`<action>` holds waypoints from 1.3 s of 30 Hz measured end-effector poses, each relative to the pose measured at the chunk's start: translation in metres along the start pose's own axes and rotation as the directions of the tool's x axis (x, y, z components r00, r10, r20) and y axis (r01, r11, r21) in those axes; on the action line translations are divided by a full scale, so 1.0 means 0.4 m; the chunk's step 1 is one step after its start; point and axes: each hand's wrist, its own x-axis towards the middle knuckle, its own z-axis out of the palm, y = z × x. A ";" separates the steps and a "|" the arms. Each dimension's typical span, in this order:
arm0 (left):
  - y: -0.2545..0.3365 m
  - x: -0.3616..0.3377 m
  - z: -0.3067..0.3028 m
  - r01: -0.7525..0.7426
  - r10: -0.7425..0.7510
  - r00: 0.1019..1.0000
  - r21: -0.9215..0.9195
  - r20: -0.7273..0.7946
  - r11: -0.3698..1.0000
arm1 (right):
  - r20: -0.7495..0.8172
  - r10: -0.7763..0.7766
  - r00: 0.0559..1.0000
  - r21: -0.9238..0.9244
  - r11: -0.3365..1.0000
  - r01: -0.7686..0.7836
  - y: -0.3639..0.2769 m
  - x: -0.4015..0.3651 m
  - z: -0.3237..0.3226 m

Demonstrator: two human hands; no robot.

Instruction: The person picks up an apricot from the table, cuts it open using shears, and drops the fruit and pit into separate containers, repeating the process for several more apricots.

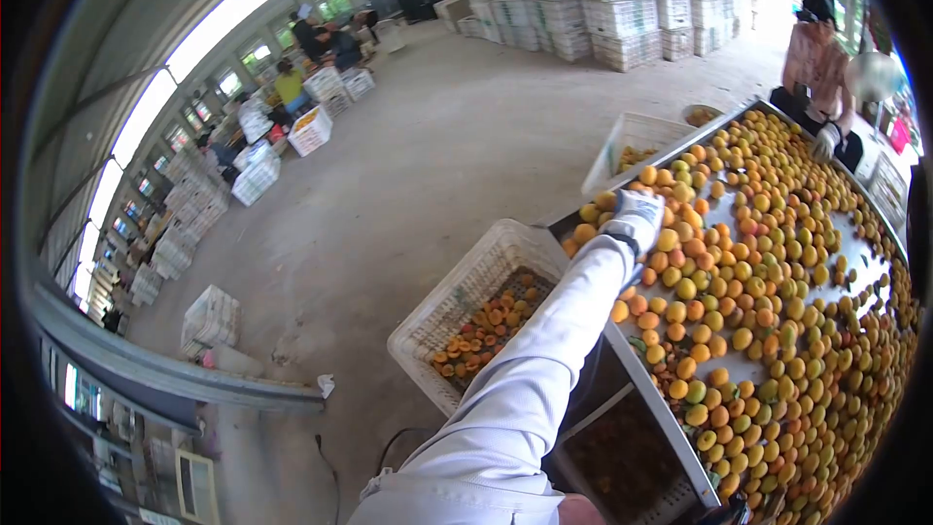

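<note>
My left hand (638,218), in a white and grey glove, reaches over the near left edge of a metal sorting table (746,367). It rests among whole yellow-orange apricots (688,232), back of the hand up. The fingertips are hidden against the fruit, so I cannot make out whether they grip one. My right hand is out of view. Below my outstretched sleeve, a white plastic crate (428,323) holds apricot halves (496,319), partly covered by the arm.
At the table's far end stands a person (814,68) with a gloved hand (826,141) near the fruit. Another white crate (603,167) sits beyond the table's left edge. Tall crate stacks (612,0) stand behind. Several people work at the far left; a cable (328,462) lies on the floor.
</note>
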 end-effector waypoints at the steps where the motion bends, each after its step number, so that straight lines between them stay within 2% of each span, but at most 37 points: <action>1: 0.000 -0.025 -0.029 -0.054 0.053 0.999 -0.116 -0.011 0.992 | 0.024 0.036 0.999 -0.029 0.999 -0.036 -0.014 -0.001 0.000; 2: 0.002 -0.054 -0.057 -0.111 0.106 0.994 -0.230 -0.032 0.967 | 0.058 -0.126 0.990 -0.143 0.981 0.133 -0.035 -0.008 0.006; 4: 0.017 -0.132 -0.112 -0.179 0.101 0.977 -0.461 -0.188 0.869 | 0.022 -0.168 0.986 -0.005 0.986 0.168 0.018 0.004 0.002; 5: 0.032 -0.143 -0.108 -0.227 0.105 0.965 -0.560 -0.242 0.797 | 0.034 -0.175 0.984 0.008 0.985 0.175 0.020 0.006 0.004; 6: 0.052 -0.150 -0.104 -0.280 0.104 0.949 -0.645 -0.297 0.711 | 0.013 -0.135 0.991 0.033 0.990 0.134 0.018 0.006 0.007; 8: 0.100 -0.208 -0.138 -0.290 0.209 0.956 -0.778 -0.206 0.558 | -0.001 -0.100 0.995 0.071 0.992 0.100 0.025 0.009 0.005; 9: 0.128 -0.261 -0.170 -0.157 0.255 0.964 -0.940 -0.079 0.302 | -0.022 0.001 1.000 0.053 0.999 0.000 0.038 0.017 -0.002; 10: 0.154 -0.315 -0.191 0.018 0.335 0.942 -0.999 0.026 0.027 | -0.045 0.102 0.994 0.035 0.994 -0.101 0.043 0.023 -0.005; 12: 0.194 -0.405 -0.181 0.047 0.444 0.888 -0.937 -0.120 -0.347 | -0.035 0.047 0.998 0.028 0.999 -0.046 0.030 0.028 0.012; 13: 0.206 -0.460 -0.191 0.097 0.451 0.881 -0.876 -0.145 -0.472 | -0.036 -0.001 0.999 0.006 1.000 0.001 0.014 0.023 0.016; 14: 0.215 -0.523 -0.199 0.158 0.464 0.869 -0.794 -0.170 -0.587 | 0.008 0.033 0.999 0.022 0.999 -0.033 -0.025 0.011 0.030; 15: 0.230 -0.577 -0.197 0.203 0.417 0.894 -0.685 -0.161 -0.699 | 0.173 0.188 0.967 0.148 0.966 -0.214 -0.025 0.000 0.027; 16: 0.215 -0.627 -0.208 0.300 0.469 0.869 -0.586 -0.157 -0.753 | 0.260 0.149 0.954 0.324 0.917 -0.231 0.041 -0.010 0.040; 17: 0.213 -0.659 -0.192 0.296 0.440 0.860 -0.451 -0.257 -0.842 | 0.226 -0.061 0.972 0.166 0.986 0.023 0.094 -0.013 0.040; 18: 0.209 -0.685 -0.184 0.369 0.478 0.848 -0.395 -0.227 -0.842 | 0.423 0.040 0.905 0.063 0.995 -0.073 -0.065 -0.057 0.046; 19: 0.199 -0.721 -0.205 0.385 0.471 0.854 -0.341 -0.222 -0.858 | 0.529 0.096 0.843 0.045 0.989 -0.140 -0.126 -0.082 0.050; 20: 0.204 -0.738 -0.200 0.364 0.451 0.864 -0.343 -0.223 -0.866 | 0.467 -0.228 0.855 -0.056 0.957 0.286 -0.055 -0.102 0.056; 21: 0.200 -0.760 -0.222 0.374 0.455 0.857 -0.317 -0.242 -0.872 | 0.502 -0.307 0.808 0.001 0.935 0.355 -0.075 -0.123 0.057; 22: 0.202 -0.787 -0.241 0.379 0.452 0.874 -0.333 -0.179 -0.864 | 0.530 -0.306 0.791 0.001 0.933 0.360 -0.093 -0.144 0.060; 23: 0.207 -0.799 -0.246 0.352 0.440 0.877 -0.363 -0.193 -0.863 | 0.535 -0.294 0.792 0.025 0.943 0.333 -0.144 -0.163 0.072; 24: 0.214 -0.811 -0.249 0.320 0.422 0.883 -0.393 -0.207 -0.862 | 0.601 -0.153 0.784 0.046 0.986 0.157 -0.170 -0.166 0.083; 26: 0.230 -0.834 -0.258 0.268 0.398 0.894 -0.465 -0.206 -0.844 | 0.715 -0.105 0.692 0.079 0.995 0.069 -0.321 -0.152 0.094; 28: 0.227 -0.860 -0.296 0.310 0.440 0.885 -0.511 -0.153 -0.802 | 0.651 -0.201 0.732 0.182 0.978 0.106 -0.327 -0.161 0.112; 30: 0.230 -0.872 -0.310 0.362 0.502 0.858 -0.562 -0.112 -0.744 | 0.665 -0.205 0.718 0.196 0.976 0.097 -0.313 -0.154 0.106; 32: 0.239 -0.887 -0.316 0.389 0.517 0.852 -0.557 -0.086 -0.734 | 0.716 -0.222 0.662 0.184 0.975 0.128 -0.337 -0.138 0.093; 36: 0.250 -0.904 -0.326 0.388 0.528 0.844 -0.571 -0.094 -0.723 | 0.743 -0.186 0.643 0.155 0.982 0.105 -0.333 -0.132 0.073; 39: 0.255 -0.903 -0.319 0.376 0.535 0.841 -0.620 -0.085 -0.689 | 0.728 -0.227 0.647 0.171 0.974 0.150 -0.312 -0.134 0.063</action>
